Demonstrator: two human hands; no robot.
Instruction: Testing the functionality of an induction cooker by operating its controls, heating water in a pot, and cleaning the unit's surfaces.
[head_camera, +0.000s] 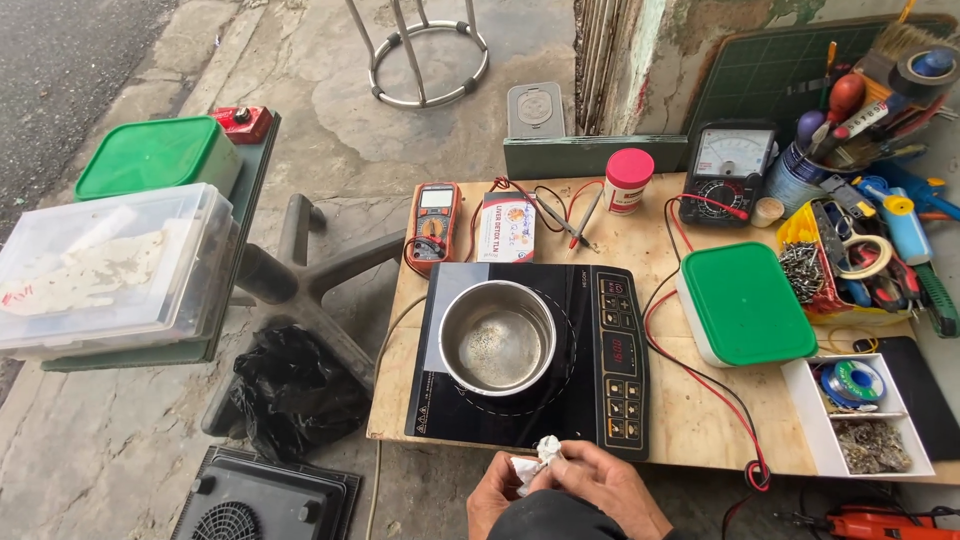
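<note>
At the near edge of a plywood counter (700, 420), a person's left hand (492, 497) and right hand (610, 485) meet over a crumpled white tissue (535, 462), the fingers (575, 462) of both curled closed around it. The wad sits just beside the front edge of a black induction cooktop (610, 400), on which a steel pot (497, 338) stands upright, a thin film of liquid showing in its bottom. Behind the cooktop lie an orange digital multimeter (433, 225), a small printed box (507, 228) and a pink-capped jar (628, 180). To the right are an analog meter (728, 170) trailing red and black leads, and a white box with a green lid (745, 302).
</note>
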